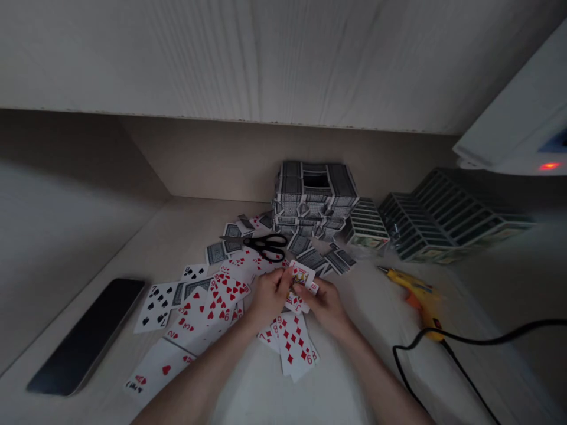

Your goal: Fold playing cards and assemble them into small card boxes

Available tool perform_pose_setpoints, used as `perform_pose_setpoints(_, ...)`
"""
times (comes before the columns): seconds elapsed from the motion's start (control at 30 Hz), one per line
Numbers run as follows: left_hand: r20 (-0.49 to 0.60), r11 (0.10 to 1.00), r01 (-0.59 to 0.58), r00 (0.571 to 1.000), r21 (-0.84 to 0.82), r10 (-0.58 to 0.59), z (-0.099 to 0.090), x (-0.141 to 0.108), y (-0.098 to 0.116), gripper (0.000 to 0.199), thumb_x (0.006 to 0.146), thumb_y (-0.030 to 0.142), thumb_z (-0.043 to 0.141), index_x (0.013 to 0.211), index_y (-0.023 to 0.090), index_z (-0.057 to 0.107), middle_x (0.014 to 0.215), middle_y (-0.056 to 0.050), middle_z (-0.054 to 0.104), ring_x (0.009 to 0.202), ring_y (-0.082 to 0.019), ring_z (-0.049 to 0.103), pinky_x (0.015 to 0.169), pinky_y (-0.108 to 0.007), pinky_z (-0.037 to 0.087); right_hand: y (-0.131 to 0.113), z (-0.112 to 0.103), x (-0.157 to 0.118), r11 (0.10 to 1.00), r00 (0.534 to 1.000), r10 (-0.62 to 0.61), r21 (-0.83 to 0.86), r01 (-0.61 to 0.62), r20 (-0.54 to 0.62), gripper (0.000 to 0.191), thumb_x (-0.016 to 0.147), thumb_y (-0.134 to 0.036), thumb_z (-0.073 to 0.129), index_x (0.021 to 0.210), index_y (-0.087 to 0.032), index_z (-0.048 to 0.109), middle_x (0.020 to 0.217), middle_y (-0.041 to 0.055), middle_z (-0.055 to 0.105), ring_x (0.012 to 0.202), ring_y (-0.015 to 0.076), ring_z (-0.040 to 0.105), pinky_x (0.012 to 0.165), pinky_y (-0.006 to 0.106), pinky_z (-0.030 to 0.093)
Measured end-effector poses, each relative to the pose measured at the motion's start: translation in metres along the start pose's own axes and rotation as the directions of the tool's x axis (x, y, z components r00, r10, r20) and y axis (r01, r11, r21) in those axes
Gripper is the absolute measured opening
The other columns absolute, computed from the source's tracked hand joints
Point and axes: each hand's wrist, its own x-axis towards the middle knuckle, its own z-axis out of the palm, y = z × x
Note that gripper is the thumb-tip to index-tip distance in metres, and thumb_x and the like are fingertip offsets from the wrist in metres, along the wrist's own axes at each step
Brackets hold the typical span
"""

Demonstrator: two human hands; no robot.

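Note:
Between my two hands are a few playing cards (302, 274), with a red face card on top and another card's edge showing behind it. My left hand (268, 295) pinches their left side, and my right hand (326, 304) grips the right side with the thumb across the front. Just below lies a small fan of diamond cards (293, 345), the nine uppermost. To the left, heart cards (227, 295) overlap in a loose spread beside a seven of spades (155, 307). Black-handled scissors (266, 242) rest on the cards beyond my left hand.
Behind the cards stands a box-like structure made of cards (315, 192). Stacked card packs (443, 218) sit at the back right. A yellow glue gun (419, 295) with a black cord lies right; a phone (88, 336) lies left. A shelf panel (266, 65) overhangs the back.

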Motion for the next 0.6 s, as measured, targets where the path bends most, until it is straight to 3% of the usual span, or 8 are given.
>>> perform_pose_setpoints(0.07,0.017,1.000,-0.017,1.000,0.008,0.017,-0.002,-0.002,0.003,0.039,0.084,0.037,0.037,0.051,0.016,0.037,0.047,0.004,0.035,0.046,-0.007,0.031,0.046,-0.021,0.023,-0.001,-0.003,0.001,0.999,1.000,0.008,0.033,-0.008,0.014,0.024,0.069,-0.038,0.067,0.078,-0.016,0.065,0.070,0.0016,0.062,0.064,0.0139,0.053,0.058,0.025,0.041)
perform_pose_setpoints(0.27,0.117,0.999,-0.029,0.993,-0.020,0.031,-0.004,-0.004,0.003,0.043,0.082,0.041,0.039,0.047,0.016,0.031,0.045,0.005,0.029,0.045,-0.006,0.027,0.043,-0.021,0.020,-0.001,-0.011,0.004,0.992,0.994,0.084,0.088,-0.090,0.069,0.024,0.066,-0.037,0.069,0.077,-0.016,0.065,0.064,0.0003,0.059,0.055,0.0121,0.049,0.052,0.024,0.037)
perform_pose_setpoints(0.47,0.176,0.996,-0.071,0.981,-0.050,0.079,-0.004,-0.003,-0.002,0.048,0.081,0.043,0.040,0.044,0.016,0.028,0.043,0.005,0.024,0.043,-0.006,0.023,0.041,-0.021,0.018,-0.009,-0.012,0.003,0.997,0.990,0.074,-0.007,-0.074,0.117,0.026,0.065,-0.037,0.069,0.081,-0.016,0.065,0.071,0.0007,0.061,0.063,0.0138,0.052,0.057,0.024,0.039)
perform_pose_setpoints(0.6,0.189,0.998,-0.049,0.981,-0.027,0.053,-0.005,-0.004,-0.002,0.051,0.081,0.048,0.040,0.042,0.016,0.032,0.041,0.005,0.028,0.041,-0.006,0.026,0.040,-0.021,0.018,-0.011,-0.011,0.002,0.994,0.988,0.110,0.003,-0.111,0.104,0.025,0.065,-0.037,0.070,0.076,-0.016,0.063,0.066,-0.0012,0.057,0.059,0.0120,0.049,0.054,0.023,0.036)
